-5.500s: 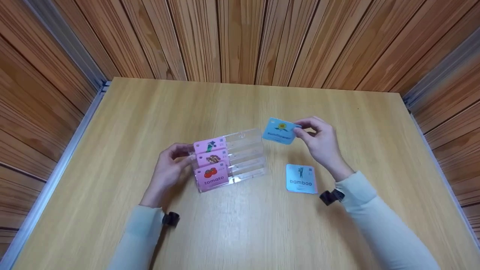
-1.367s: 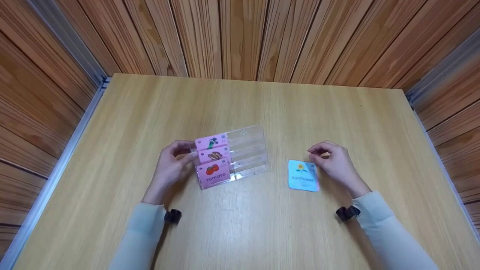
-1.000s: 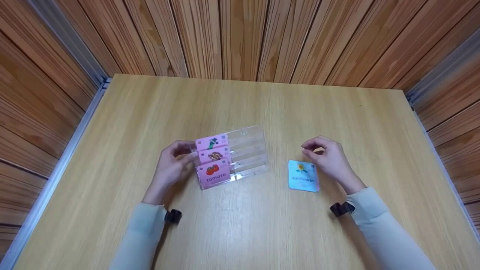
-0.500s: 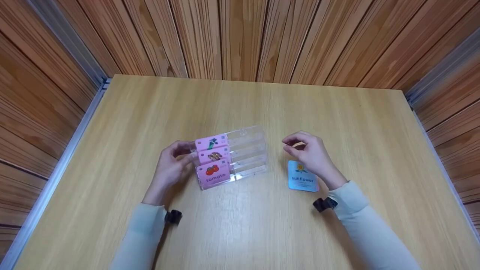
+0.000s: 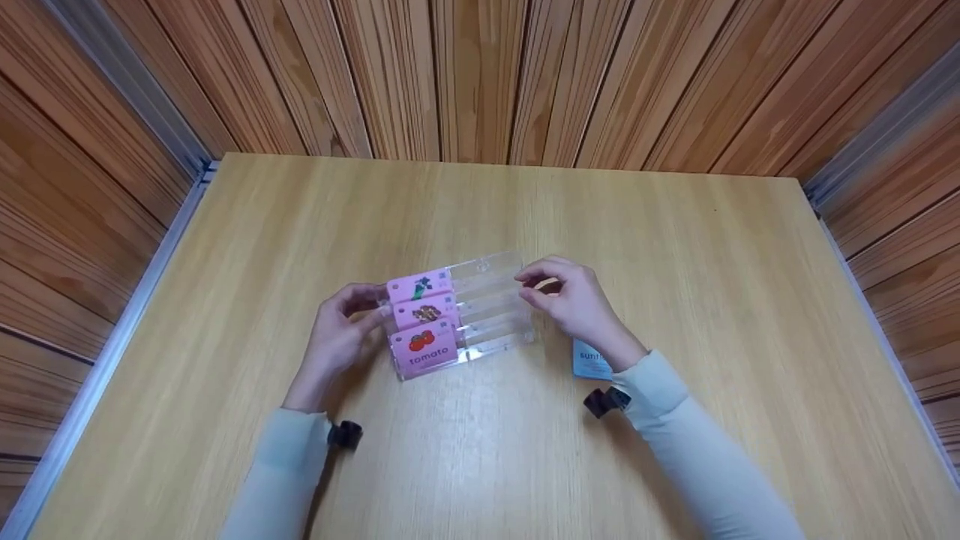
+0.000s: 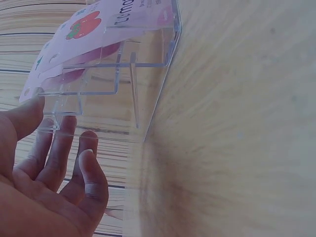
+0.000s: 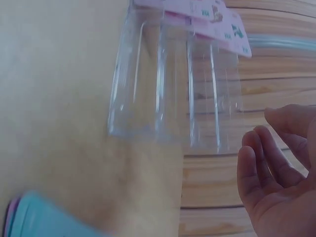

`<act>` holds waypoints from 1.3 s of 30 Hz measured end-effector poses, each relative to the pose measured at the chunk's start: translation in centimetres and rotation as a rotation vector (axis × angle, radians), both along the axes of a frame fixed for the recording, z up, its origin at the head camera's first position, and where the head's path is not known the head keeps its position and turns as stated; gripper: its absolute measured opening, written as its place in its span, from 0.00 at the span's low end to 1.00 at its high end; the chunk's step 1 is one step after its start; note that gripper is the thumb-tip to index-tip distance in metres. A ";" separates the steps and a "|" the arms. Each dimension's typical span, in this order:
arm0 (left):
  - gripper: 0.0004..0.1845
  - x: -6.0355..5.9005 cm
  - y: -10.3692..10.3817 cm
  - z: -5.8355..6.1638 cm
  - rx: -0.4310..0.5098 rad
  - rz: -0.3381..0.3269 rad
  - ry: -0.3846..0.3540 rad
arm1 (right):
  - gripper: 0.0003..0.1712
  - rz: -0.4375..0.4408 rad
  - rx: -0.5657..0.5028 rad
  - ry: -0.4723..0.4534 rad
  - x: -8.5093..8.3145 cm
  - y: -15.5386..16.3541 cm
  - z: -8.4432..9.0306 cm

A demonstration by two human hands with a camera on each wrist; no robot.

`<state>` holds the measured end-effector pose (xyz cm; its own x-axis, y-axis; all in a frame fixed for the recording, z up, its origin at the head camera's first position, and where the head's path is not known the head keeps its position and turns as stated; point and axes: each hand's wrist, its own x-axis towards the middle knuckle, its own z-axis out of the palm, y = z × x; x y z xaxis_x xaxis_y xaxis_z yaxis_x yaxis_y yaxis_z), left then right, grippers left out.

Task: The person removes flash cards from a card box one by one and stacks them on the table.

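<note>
Clear rack, mid-table, holding three pink cards at its left end. Left hand touches that end, fingers relaxed. Right hand, loosely curled, empty, just beside the right end. Advice: steady both ends evenly. Blue card behind the right wrist; the right wrist view shows its corner and the rack's empty slots.

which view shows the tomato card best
The head view: the tomato card faces the camera in the front slot of the clear stand, picture and word both readable. The left wrist view catches it slanted and cropped at the top edge. The right wrist view shows only pink card corners; which card is unclear.
</note>
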<state>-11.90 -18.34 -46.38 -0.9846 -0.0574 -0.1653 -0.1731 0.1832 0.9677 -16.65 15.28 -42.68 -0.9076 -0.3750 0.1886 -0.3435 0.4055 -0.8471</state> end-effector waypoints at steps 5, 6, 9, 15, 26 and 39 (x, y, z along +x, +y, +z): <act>0.18 0.0 -0.1 -0.1 0.014 0.000 -0.005 | 0.11 0.050 0.006 -0.003 0.0 -2.1 0.2; 0.18 0.0 -0.1 -0.1 0.014 -0.001 -0.006 | 0.11 0.056 0.005 -0.005 0.0 -2.5 0.3; 0.17 -0.1 -0.1 -0.1 0.018 0.003 -0.001 | 0.12 0.070 -0.001 -0.009 0.0 -3.7 0.6; 0.18 0.1 -0.2 -0.2 0.026 0.001 0.004 | 0.15 0.087 0.016 0.013 -0.2 -5.9 1.4; 0.19 0.2 -0.2 -0.2 0.024 -0.005 -0.005 | 0.23 0.129 0.103 0.021 0.1 -9.0 2.0; 0.18 0.2 -0.1 -0.1 0.033 -0.026 0.029 | 0.17 0.117 0.091 -0.035 0.3 -9.4 1.6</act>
<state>-11.71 -18.47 -46.48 -0.9901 -0.0272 -0.1376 -0.1402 0.1552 0.9779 -16.38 5.91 -41.10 -0.8622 -0.4927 0.1179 -0.3639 0.4403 -0.8208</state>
